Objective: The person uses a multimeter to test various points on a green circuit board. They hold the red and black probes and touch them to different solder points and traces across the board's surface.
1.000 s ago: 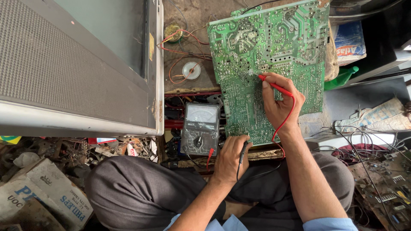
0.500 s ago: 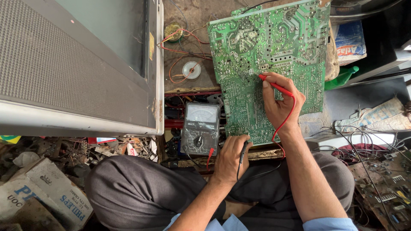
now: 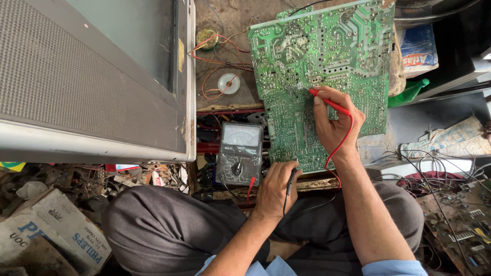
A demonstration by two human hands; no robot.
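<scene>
We probe the large green printed circuit board (image 3: 327,76) leaning in front of us.

Our right hand (image 3: 335,122) pinches the red probe (image 3: 330,104) against its middle; our left hand (image 3: 273,189) grips the black probe (image 3: 290,183) at its lower edge, right of the grey analogue multimeter (image 3: 239,153).

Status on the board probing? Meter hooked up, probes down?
Set up: the analog multimeter sits by the knees, its leads plugged in, beside the green circuit board, which lies solder side up. In hand: the right hand presses the red probe tip onto the board mid-area; the left hand holds the black probe at the board's near edge. Remaining points: cannot tell; the needle reading is too small.
</scene>
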